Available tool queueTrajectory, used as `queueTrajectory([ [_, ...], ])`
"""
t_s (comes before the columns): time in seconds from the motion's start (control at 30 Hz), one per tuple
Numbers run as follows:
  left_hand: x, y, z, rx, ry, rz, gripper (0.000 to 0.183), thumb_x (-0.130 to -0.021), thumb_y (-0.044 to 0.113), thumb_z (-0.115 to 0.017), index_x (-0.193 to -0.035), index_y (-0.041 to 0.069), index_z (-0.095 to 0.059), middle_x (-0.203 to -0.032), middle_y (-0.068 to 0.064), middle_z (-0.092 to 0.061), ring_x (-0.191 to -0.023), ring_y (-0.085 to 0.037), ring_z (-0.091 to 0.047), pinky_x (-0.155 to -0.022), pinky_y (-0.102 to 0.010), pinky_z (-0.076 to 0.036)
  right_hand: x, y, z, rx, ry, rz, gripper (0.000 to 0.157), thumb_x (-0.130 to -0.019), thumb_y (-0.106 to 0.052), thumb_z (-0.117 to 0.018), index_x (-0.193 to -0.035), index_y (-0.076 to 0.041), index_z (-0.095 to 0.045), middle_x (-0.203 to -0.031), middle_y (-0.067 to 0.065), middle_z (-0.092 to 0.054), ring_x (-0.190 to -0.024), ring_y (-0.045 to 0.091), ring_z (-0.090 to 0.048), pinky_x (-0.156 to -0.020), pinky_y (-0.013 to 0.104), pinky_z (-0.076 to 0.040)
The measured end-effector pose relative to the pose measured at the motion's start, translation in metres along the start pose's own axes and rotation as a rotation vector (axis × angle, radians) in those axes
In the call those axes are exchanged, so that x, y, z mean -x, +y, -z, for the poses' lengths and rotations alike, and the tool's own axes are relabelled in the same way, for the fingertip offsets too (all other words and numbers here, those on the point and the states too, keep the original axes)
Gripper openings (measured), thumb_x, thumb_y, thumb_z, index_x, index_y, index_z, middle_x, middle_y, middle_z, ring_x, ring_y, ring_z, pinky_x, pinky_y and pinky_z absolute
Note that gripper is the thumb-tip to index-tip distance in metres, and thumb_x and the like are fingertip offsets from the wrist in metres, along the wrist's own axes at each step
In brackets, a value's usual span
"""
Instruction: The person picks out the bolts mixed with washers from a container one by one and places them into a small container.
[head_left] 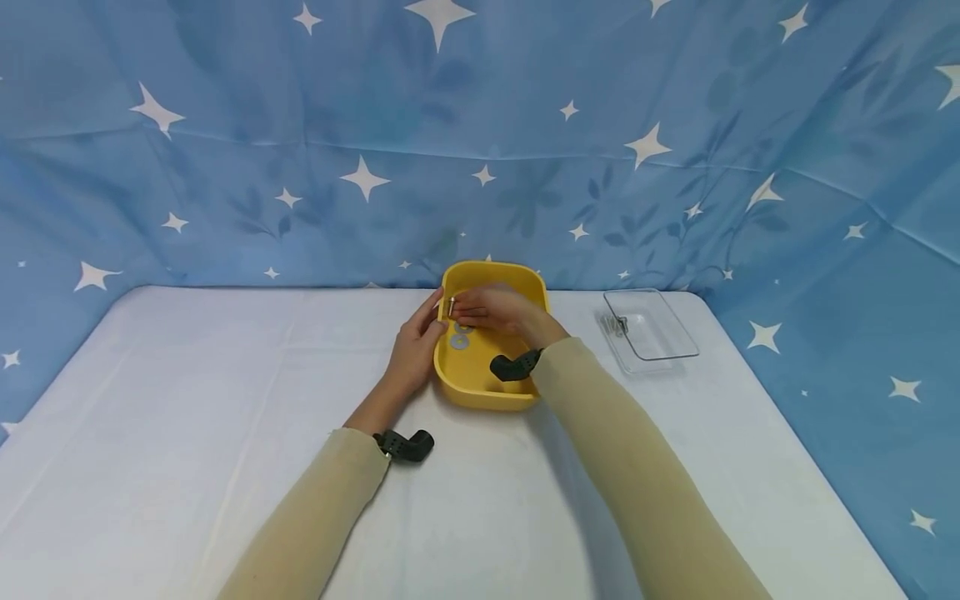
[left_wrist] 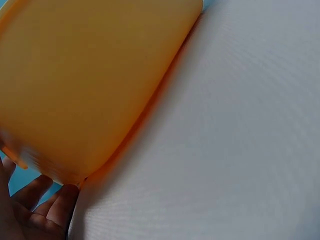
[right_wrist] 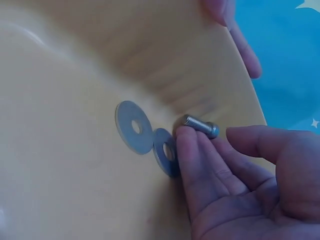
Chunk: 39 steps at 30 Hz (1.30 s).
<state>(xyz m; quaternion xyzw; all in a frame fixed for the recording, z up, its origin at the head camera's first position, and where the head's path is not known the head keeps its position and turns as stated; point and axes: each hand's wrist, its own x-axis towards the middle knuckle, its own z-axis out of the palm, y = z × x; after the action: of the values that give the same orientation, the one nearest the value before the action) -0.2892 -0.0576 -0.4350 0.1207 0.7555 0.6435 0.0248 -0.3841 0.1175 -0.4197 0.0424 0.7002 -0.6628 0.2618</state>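
Note:
A yellow plastic bin (head_left: 474, 394) stands on the white table. My left hand (head_left: 415, 342) grips its left wall, thumb at the rim and fingers outside; those fingers also show at the wall's edge in the left wrist view. Inside the bin is my right hand (head_left: 500, 310), its fingers extended. A silver bolt (right_wrist: 201, 126) lies against the right fingertips, close to the left wall, with the thumb apart from it. Two flat grey washers (right_wrist: 134, 127) lie side by side just beyond those fingers, one partly covered by them.
To the bin's right is a clear plastic box (head_left: 637, 342) with small metal pieces at its left side. A clear lid or frame (head_left: 667, 358) sits askew over it. A blue curtain with white stars (head_left: 480, 125) hangs behind the white table (head_left: 225, 400).

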Motion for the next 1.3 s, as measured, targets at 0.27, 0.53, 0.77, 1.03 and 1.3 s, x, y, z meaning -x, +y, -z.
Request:
queueTrajectory([
  [0.27, 0.000, 0.001, 0.000, -0.004, -0.001, 0.009, 0.059, -0.103, 0.009, -0.042, -0.161, 0.014, -0.030, -0.160, -0.019, -0.039, -0.148, -0.033, -0.041, -0.121, -0.046, -0.037, 0.000, 0.001, -0.005, 0.026, 0.045, 0.013, 0.033, -0.100, -0.004, -0.058, -0.131, 0.006, -0.064, -0.119, 0.019, -0.072, -0.091, 0.015, -0.073, -0.094, 0.031, -0.058],
  [0.53, -0.017, -0.031, -0.001, 0.017, 0.001, 0.006, 0.058, -0.105, 0.015, -0.042, -0.161, 0.027, -0.029, -0.162, -0.012, -0.040, -0.149, -0.026, -0.041, -0.122, -0.045, -0.036, -0.002, 0.000, -0.009, 0.053, 0.087, 0.023, 0.032, -0.097, -0.002, -0.062, -0.128, 0.005, -0.067, -0.121, 0.020, -0.072, -0.100, 0.022, -0.074, -0.094, 0.033, -0.058],
  [0.77, -0.018, -0.037, -0.002, -0.002, 0.023, -0.025, 0.057, -0.104, 0.022, -0.043, -0.159, 0.034, -0.032, -0.160, -0.008, -0.043, -0.146, -0.024, -0.045, -0.119, -0.045, -0.040, -0.003, 0.003, -0.012, 0.101, 0.129, 0.039, 0.030, -0.094, -0.003, -0.067, -0.123, 0.004, -0.070, -0.120, 0.020, -0.072, -0.102, 0.024, -0.075, -0.092, 0.033, -0.060],
  [1.03, -0.015, -0.037, -0.003, -0.018, 0.030, -0.008, 0.059, -0.103, 0.022, -0.044, -0.159, 0.034, -0.032, -0.159, -0.008, -0.045, -0.145, -0.024, -0.046, -0.118, -0.045, -0.041, -0.001, 0.002, -0.014, 0.207, 0.133, 0.022, 0.026, -0.095, -0.003, -0.067, -0.120, 0.004, -0.071, -0.107, 0.015, -0.073, -0.081, 0.015, -0.072, -0.092, 0.034, -0.060],
  [1.3, -0.016, -0.036, -0.003, -0.016, 0.040, -0.012, 0.058, -0.103, 0.022, -0.044, -0.159, 0.035, -0.033, -0.159, -0.008, -0.045, -0.144, -0.025, -0.047, -0.117, -0.046, -0.042, 0.007, -0.003, -0.015, 0.262, 0.106, 0.032, 0.028, -0.095, -0.001, -0.065, -0.122, 0.006, -0.068, -0.098, 0.011, -0.070, -0.077, 0.013, -0.069, -0.094, 0.035, -0.059],
])
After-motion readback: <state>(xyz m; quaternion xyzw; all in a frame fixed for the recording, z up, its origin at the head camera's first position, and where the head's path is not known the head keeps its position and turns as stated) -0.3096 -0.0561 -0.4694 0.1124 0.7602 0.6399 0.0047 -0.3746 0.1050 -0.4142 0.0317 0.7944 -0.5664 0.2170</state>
